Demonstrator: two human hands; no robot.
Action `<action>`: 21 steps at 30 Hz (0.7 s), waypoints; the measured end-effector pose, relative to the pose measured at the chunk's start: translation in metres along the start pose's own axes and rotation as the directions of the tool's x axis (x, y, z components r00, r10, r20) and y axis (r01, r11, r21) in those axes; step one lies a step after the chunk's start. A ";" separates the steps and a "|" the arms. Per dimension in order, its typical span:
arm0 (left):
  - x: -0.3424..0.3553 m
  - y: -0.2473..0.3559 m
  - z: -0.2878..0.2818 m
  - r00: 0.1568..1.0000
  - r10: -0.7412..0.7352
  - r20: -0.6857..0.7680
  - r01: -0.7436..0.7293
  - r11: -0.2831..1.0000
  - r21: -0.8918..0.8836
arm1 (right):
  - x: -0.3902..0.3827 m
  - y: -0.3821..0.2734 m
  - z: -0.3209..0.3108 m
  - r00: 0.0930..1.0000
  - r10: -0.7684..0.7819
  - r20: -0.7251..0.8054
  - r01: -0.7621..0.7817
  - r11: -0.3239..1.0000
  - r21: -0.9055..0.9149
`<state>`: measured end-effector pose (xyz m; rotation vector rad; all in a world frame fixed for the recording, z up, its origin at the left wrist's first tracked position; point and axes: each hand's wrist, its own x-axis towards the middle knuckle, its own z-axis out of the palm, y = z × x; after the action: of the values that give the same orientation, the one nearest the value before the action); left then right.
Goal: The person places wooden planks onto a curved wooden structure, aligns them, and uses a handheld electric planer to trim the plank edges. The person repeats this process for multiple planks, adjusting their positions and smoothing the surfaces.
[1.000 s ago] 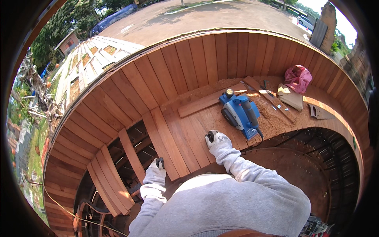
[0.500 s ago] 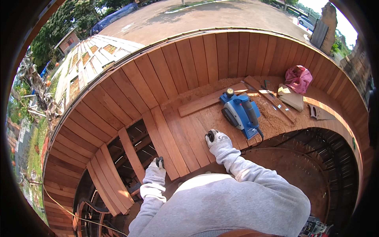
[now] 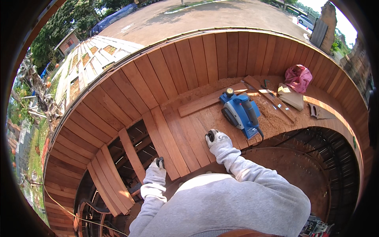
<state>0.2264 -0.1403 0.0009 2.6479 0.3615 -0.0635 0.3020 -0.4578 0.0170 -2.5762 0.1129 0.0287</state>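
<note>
Both my hands wear white gloves with black fingers. My left hand [image 3: 157,163] is closed at the left edge of a reddish-brown plank [image 3: 166,146], beside a gap in the deck; whether its fingers grip anything is hidden. On the laid planks [image 3: 193,138] to the right rests my right hand [image 3: 218,140], its fingers curled in; I cannot make out anything inside them. A blue electric planer [image 3: 241,112] stands just beyond the right hand, its cord running down toward the bench edge. One loose board [image 3: 205,100] lies crosswise behind, reaching to the planer.
A curved plank wall [image 3: 205,59] encloses the bench. Dark framing [image 3: 138,136] shows through gaps around a single plank [image 3: 132,154]. On the right lie sawdust [image 3: 272,112], a narrow strip [image 3: 272,100], a handsaw [image 3: 320,113], a tan folded bag [image 3: 291,97] and a pink bag [image 3: 299,79].
</note>
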 end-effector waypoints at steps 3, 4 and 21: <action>0.003 0.000 0.002 1.000 -0.003 0.014 0.003 1.000 0.002 | 0.000 0.001 -0.001 1.000 0.002 -0.006 -0.002 1.000 0.002; 0.002 0.000 0.002 1.000 0.002 0.005 -0.002 1.000 0.013 | -0.001 0.001 -0.001 1.000 0.001 -0.008 -0.001 1.000 0.003; 0.001 -0.002 0.002 1.000 0.011 -0.002 -0.011 1.000 0.027 | 0.000 0.000 -0.001 1.000 0.005 0.008 -0.005 1.000 0.011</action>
<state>0.2272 -0.1392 -0.0018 2.6764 0.3490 -0.0627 0.3019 -0.4582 0.0177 -2.5642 0.1159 0.0405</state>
